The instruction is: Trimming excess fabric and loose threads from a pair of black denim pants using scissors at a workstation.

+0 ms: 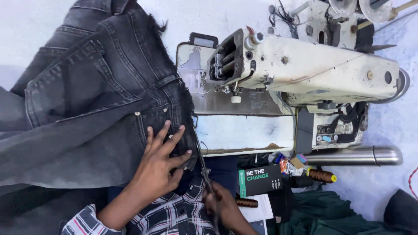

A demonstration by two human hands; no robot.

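Left hand (pixel 159 167) flattens frayed denim (pixel 96 100); right hand (pixel 222 204) grips scissors (pixel 201 159).

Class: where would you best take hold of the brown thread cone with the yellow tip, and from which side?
Grip the thread cone around its brown wound middle, coming from above: it lies on its side, and a box and clutter crowd its ends.

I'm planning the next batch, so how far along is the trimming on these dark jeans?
Done: I cannot tell which part of the edge is already cut. In hand: the left hand presses the dark jeans flat near the waistband, while the right hand works scissors along the frayed edge. Left: fringe shows along that edge up toward the sewing machine, so much of it looks untrimmed.
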